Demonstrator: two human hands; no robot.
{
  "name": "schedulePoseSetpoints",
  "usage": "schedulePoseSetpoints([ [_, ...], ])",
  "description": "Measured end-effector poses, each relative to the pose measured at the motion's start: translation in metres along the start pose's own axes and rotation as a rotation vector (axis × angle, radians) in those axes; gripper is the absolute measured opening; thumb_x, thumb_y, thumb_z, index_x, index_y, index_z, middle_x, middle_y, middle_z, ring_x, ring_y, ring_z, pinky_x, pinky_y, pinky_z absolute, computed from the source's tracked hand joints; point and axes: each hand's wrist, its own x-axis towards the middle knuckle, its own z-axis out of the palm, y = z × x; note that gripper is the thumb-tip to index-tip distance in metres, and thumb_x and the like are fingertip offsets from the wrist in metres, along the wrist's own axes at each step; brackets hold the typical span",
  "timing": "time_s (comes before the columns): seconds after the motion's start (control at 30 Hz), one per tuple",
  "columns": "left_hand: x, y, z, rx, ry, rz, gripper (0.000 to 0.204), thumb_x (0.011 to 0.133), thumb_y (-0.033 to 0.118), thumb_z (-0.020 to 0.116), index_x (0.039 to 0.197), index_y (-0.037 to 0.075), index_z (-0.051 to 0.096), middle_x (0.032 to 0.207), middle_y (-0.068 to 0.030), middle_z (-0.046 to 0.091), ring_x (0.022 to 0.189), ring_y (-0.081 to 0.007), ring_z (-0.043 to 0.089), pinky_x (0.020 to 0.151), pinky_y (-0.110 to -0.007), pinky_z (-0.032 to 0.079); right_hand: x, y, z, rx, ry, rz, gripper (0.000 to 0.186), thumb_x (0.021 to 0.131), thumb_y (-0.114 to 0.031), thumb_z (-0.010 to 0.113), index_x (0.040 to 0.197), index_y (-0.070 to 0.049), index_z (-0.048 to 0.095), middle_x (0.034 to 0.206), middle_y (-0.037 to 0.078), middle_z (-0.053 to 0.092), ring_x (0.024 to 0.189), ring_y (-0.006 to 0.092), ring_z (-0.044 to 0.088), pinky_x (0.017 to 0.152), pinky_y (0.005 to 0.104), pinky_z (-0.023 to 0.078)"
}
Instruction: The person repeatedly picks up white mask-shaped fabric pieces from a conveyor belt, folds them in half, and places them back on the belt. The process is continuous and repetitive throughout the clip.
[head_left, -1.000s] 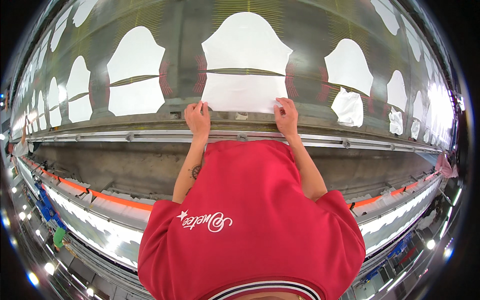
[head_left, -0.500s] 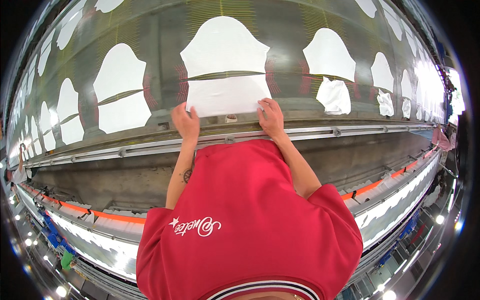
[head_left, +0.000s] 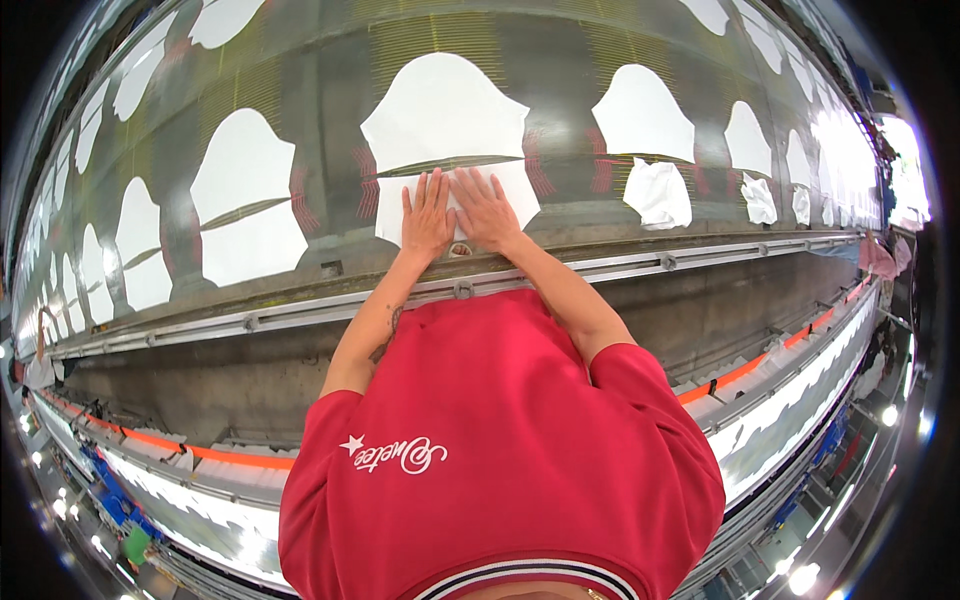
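Both my hands lie flat, side by side, on a small white fabric piece (head_left: 390,222) near the table's front edge. My left hand (head_left: 428,218) has its fingers stretched forward. Beside it my right hand (head_left: 484,210) is spread, fingers pointing away from me, thumbs close together. Just beyond, a larger white fabric panel (head_left: 445,115) with a rounded top lies flat, a thin dark gap between the two. Yellow and red guide lines mark the dark table around them. My palms cover the middle of the small piece.
Similar flat panel pairs lie to the left, such as one white panel (head_left: 243,165). On the right, a crumpled white fabric piece (head_left: 658,194) sits below another panel (head_left: 643,115). A metal rail (head_left: 300,307) runs along the table's front edge. People are partly visible at both far ends.
My hands have left the small piece's front corners, moved inward and forward, and now press flat on its middle. The fingers have straightened.
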Motion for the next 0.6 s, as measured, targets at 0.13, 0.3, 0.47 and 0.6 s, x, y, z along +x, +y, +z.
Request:
schedulePoseSetpoints([
  [0.13,0.006,-0.001,0.0,0.063,-0.114,-0.013,0.074,0.105,0.038,0.049,0.17,0.008,0.029,0.18,-0.011,0.019,0.165,-0.0358,0.016,0.13,-0.066,0.009,0.005,-0.002,0.002,-0.036,-0.097,0.058,0.067,0.11,-0.042,0.043,0.169,-0.013,0.03,0.176,0.013,0.028,0.162,0.0362,0.024,0.129,0.0615,0.021],
  [0.3,0.008,0.0,-0.005,0.007,-0.082,-0.026,0.078,0.109,0.048,0.048,0.172,0.009,0.023,0.181,-0.0123,0.013,0.166,-0.0397,0.009,0.131,-0.063,0.009,-0.003,0.011,-0.015,0.124,-0.111,0.091,0.072,0.107,-0.039,0.054,0.169,-0.012,0.029,0.176,0.017,0.026,0.163,0.0373,0.023,0.131,0.0554,0.022],
  [0.47,-0.003,-0.014,-0.008,0.057,-0.106,0.016,0.085,0.107,0.056,0.049,0.172,0.008,0.021,0.181,-0.0161,0.01,0.165,-0.0428,0.007,0.131,-0.064,0.008,-0.061,0.104,-0.053,0.182,0.325,0.356,0.058,0.098,-0.028,0.068,0.15,-0.004,0.055,0.157,0.023,0.051,0.146,0.0397,0.047,0.122,0.0542,0.036],
  [0.6,-0.003,0.004,-0.005,0.081,-0.156,-0.151,0.092,0.106,0.057,0.053,0.171,0.001,0.019,0.179,-0.0229,0.008,0.164,-0.0487,0.004,0.13,-0.066,0.008,-0.157,0.226,-0.108,-0.061,0.62,0.798,0.046,0.089,-0.025,0.075,0.128,-0.003,0.067,0.131,0.022,0.064,0.122,0.0421,0.06,0.106,0.0544,0.047],
])
